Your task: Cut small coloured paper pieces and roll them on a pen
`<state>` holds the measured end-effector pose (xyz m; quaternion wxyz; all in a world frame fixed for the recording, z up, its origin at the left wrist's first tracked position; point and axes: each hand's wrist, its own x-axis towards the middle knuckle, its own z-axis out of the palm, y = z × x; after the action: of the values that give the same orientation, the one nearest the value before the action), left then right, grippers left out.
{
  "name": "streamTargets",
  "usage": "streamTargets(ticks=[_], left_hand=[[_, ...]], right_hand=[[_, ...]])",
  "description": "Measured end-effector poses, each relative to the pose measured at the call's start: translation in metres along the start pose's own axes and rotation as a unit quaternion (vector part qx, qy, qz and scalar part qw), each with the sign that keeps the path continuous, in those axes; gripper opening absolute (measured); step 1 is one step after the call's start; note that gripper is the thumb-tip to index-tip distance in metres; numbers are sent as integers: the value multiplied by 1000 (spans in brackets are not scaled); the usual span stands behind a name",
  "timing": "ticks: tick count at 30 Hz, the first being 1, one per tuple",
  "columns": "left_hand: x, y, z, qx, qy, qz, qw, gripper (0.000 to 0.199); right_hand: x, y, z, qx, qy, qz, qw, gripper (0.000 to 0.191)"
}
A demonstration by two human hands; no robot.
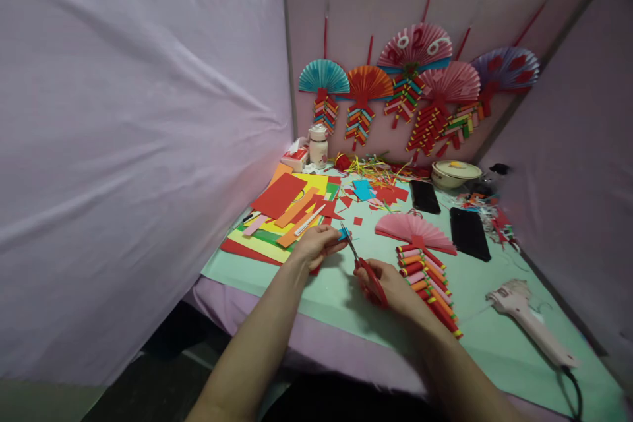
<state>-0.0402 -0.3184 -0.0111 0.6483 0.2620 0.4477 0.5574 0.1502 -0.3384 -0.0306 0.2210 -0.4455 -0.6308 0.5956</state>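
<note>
Between the fingertips of my left hand is a small piece of blue paper, held above the table's front part. My right hand grips red-handled scissors, their narrow blades pointing up and left against the blue paper. Whether the blades are parted is too small to tell. Just right of the scissors lies a pink paper fan with a string of rolled paper firecrackers in red, orange and pink below it.
Coloured paper sheets with a white pen lie at the left. Scraps and two black phones lie farther back. A white glue gun with a cord rests at the right. Finished fans hang on the back wall.
</note>
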Motion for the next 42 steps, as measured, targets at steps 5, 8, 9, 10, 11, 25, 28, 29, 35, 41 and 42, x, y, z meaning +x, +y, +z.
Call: streamTargets(ticks=[5,8,9,10,11,25,28,29,35,41,42], left_hand=[[0,0,1,2,-2,2,1000,17],[0,0,0,4,-3,2,1000,18],[0,0,0,4,-4,2,1000,18],[0,0,0,5,-4,1,1000,18],[0,-1,0,6,-5,1,1000,18],[1,-1,1,1,-2,6,1000,20],[1,-1,2,-9,-1,24,1000,20],[1,-1,2,-13,0,32,999,20],[3,-1,1,-28,1,57,998,23],[4,-1,-2,-22,9,57,998,20],[4,-1,-2,-19,10,57,998,20]], right_hand=[[1,5,0,-5,-3,-10,1000,47],[0,3,0,-17,-1,-15,1000,45],[0,2,0,-21,0,-16,1000,44],[-1,0,0,-25,1,-16,1000,42],[-2,-1,0,-26,2,-15,1000,41],[-3,-1,2,2,19,3,1000,41],[-4,-2,2,8,34,-6,999,41],[-3,-1,2,9,39,-11,999,41],[-4,-3,-2,2,42,-20,999,38],[-22,-18,-11,-4,82,-14,997,33],[-25,-20,-15,-15,90,-19,996,33]])
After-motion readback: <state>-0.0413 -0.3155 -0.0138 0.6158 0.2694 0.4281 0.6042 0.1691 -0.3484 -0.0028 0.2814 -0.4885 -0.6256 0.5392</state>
